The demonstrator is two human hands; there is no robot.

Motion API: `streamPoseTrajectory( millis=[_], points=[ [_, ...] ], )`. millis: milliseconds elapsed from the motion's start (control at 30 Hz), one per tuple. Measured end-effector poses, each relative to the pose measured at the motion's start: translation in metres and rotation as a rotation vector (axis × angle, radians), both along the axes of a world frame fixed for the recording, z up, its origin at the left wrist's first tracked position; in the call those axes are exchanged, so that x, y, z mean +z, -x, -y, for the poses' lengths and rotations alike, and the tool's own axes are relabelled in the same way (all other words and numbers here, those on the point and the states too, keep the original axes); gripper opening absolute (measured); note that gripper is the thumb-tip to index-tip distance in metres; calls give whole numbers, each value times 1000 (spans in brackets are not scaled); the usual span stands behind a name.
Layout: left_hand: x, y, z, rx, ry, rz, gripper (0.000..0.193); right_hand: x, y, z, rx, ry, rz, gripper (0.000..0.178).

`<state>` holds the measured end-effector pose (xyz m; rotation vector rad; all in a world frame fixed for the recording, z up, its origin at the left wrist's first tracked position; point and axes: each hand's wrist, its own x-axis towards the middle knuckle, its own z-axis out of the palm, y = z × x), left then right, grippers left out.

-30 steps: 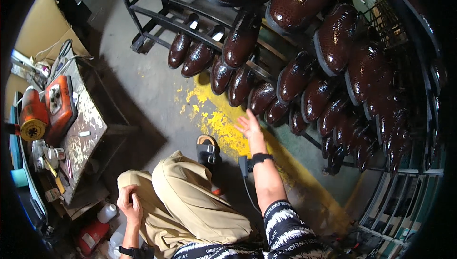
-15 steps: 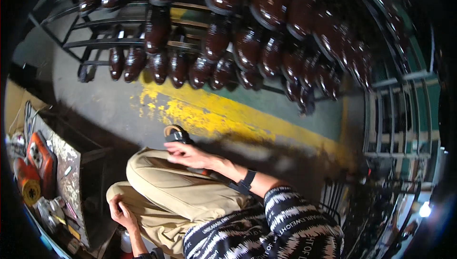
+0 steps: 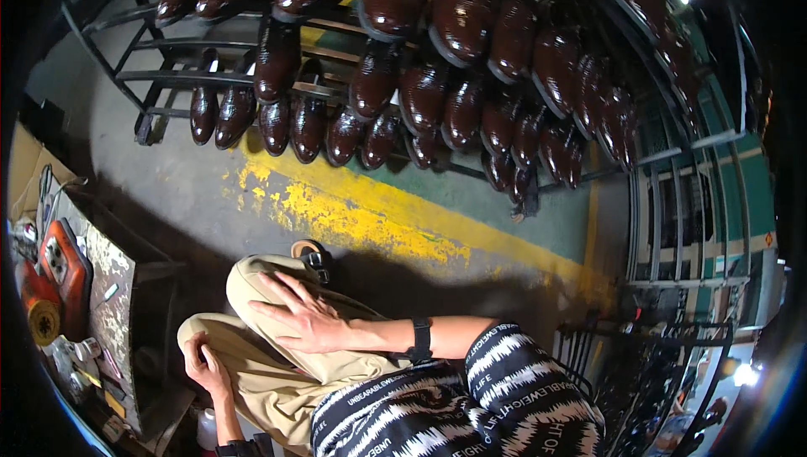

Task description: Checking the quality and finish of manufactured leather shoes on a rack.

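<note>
My right hand (image 3: pixel 304 320) lies flat on the thigh of my tan trousers (image 3: pixel 261 373), its fingers spread and holding nothing. A black band circles that wrist. Over by the other knee rests my left hand (image 3: pixel 206 369), loosely curled, with a gap between thumb and fingers and nothing seen in it. Past my knees, a sandal (image 3: pixel 312 262) with dark straps shows on the foot. Glossy dark brown shoes (image 3: pixel 345 136) hang toes-down in rows on the metal rack ahead.
A worn workbench (image 3: pixel 113 276) stands at the left, carrying an orange tool (image 3: pixel 65 264), a yellow-orange roll (image 3: pixel 42 320) and small items. A yellow stripe (image 3: pixel 353 213) crosses the floor. Another metal rack (image 3: pixel 689 230) rises at the right. A white bottle (image 3: pixel 207 430) is beside my left forearm.
My right hand has come down from above the knee and now lies spread on the thigh. The left hand stays by its knee. The view has shifted slightly.
</note>
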<state>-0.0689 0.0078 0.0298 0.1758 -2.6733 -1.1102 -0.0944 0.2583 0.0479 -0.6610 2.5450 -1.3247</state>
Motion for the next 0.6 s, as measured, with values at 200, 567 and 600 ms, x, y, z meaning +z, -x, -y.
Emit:
streamPoseTrajectory(
  millis=[200,567,600],
  points=[
    [-2,2,4,3,-1,59,19,0,18,1,4,29,4,61],
    [0,10,1,53,-30,91,17,-207,103,-247,-1644,752,712,83],
    [0,10,0,52,-32,78,16,-213,108,-270,-1686,751,743,89]
  ],
)
